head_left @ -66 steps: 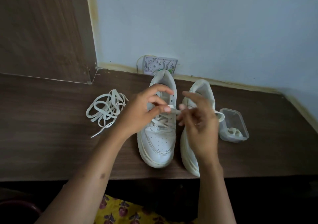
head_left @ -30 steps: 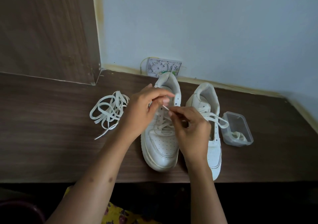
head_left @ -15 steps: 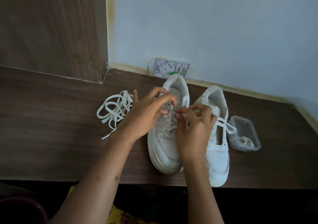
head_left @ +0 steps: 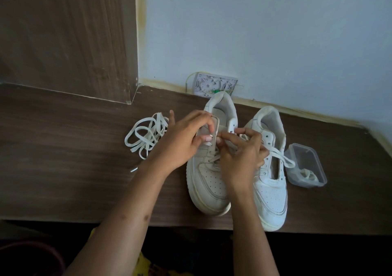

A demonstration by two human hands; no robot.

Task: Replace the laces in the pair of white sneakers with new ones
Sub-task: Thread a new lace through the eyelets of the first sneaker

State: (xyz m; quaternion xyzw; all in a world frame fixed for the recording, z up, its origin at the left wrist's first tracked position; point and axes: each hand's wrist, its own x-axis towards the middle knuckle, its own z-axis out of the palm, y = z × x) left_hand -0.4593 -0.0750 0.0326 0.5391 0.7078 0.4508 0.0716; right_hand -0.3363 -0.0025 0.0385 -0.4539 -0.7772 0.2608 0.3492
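Note:
Two white sneakers stand side by side on the dark wooden table (head_left: 63,180), toes toward me. Over the upper eyelets of the left sneaker (head_left: 209,182), my left hand (head_left: 182,140) pinches a loop of its white lace (head_left: 215,127). My right hand (head_left: 241,152) meets it from the right and pinches the same lace near the tongue. The right sneaker (head_left: 270,190) has an open throat, and a loose lace end (head_left: 282,159) trails from under my right hand over its right side. A pile of loose white laces (head_left: 146,135) lies left of the shoes.
A small clear plastic box (head_left: 305,165) with a bit of lace inside sits right of the shoes. A white socket plate (head_left: 214,85) is on the wall behind them. A wooden panel (head_left: 67,38) rises at the back left. The table's front edge runs just below the toes.
Both hands have come together over the left sneaker's upper eyelets, and a loop of lace now stands up between my fingers. The view has shifted left, so the shoes sit further right.

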